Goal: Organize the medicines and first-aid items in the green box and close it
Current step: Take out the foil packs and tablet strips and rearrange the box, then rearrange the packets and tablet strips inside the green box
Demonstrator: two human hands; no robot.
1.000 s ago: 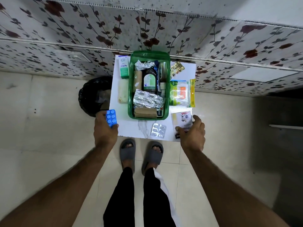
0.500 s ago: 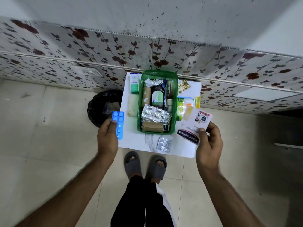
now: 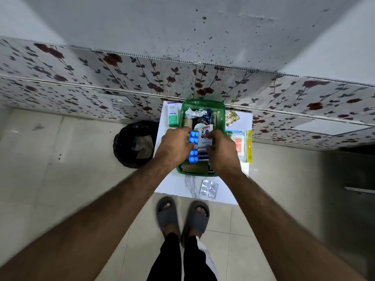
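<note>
Box (image 3: pixel 203 105) on table (image 3: pixel 174 185)

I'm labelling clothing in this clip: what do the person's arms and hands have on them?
Nothing shows on either. The left hand and right hand are bare, with no gloves, rings, watch or bands visible. Both forearms are bare with some hair; no sleeve reaches into view.

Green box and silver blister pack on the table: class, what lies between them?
In the head view, only bare white tabletop with a grey marbled streak separates the green box from the silver blister pack; nothing else sits there.
</note>
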